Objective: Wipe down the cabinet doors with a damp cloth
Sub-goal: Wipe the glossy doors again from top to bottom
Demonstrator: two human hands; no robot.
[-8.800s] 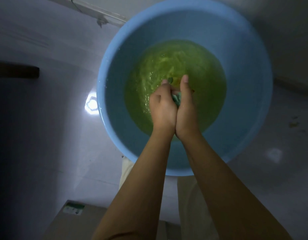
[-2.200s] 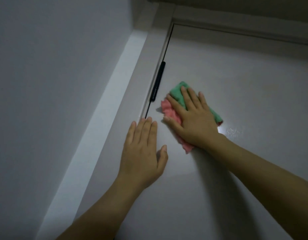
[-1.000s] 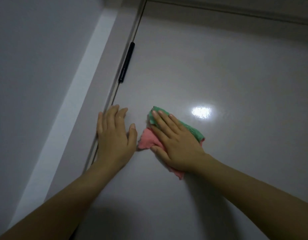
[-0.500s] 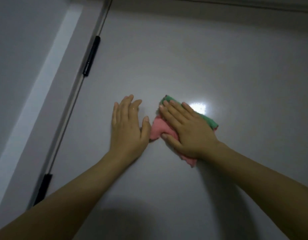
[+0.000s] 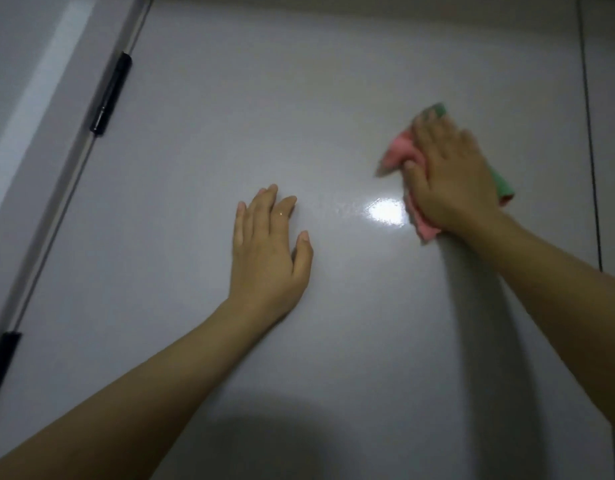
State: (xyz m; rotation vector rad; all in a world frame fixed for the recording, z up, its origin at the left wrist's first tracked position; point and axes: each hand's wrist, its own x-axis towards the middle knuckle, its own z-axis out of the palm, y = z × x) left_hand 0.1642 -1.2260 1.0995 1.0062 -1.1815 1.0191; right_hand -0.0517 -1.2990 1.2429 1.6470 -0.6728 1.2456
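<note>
Pressing the cloth (image 5: 403,150) flat with your right hand (image 5: 448,178) at upper right, brace the cabinet door (image 5: 264,98) with your open left hand (image 5: 268,251).

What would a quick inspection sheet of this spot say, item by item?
Surface: glossy pale cabinet door, with a bright glare spot.
Job's things: pink and green cloth, blurred, flat against the door.
Clutter: nothing seen.
Hands: left hand flat on the door, fingers straight; right hand presses the cloth.
Cables: nothing seen.
Surroundings: black hinges along the left edge; dark seam at right.
</note>
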